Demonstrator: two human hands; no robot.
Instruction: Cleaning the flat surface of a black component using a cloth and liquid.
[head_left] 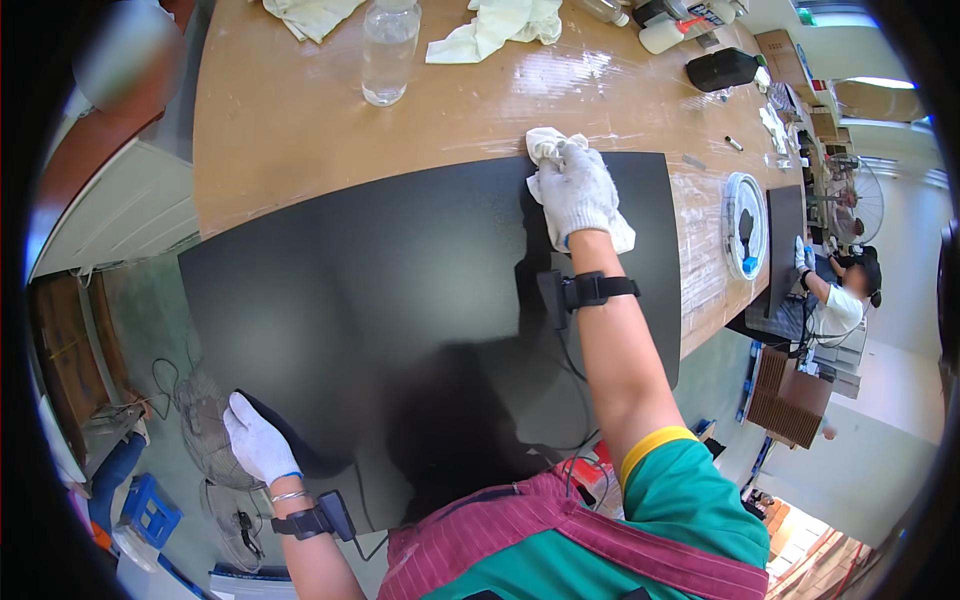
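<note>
A large black panel (pixel 430 300) lies flat in front of me, its far part over the wooden table and its near edge close to my body. My right hand (pixel 580 190), in a white knit glove, is closed on a white cloth (pixel 622 236) and presses it on the panel near the far right edge. Part of the cloth bunches up past my fingers. My left hand (pixel 262 440), gloved too, rests at the panel's near left edge with its fingers stretched along it; the thumb side is partly hidden.
On the brown table (pixel 290 150) stand a clear bottle (pixel 390 55), crumpled white cloths (pixel 500 28) and a black bottle (pixel 722 70). A white ring-shaped coil (pixel 733 225) lies at the right. Farther right, a co-worker (pixel 845 300) handles another dark panel (pixel 785 240). A fan (pixel 205 420) stands at lower left.
</note>
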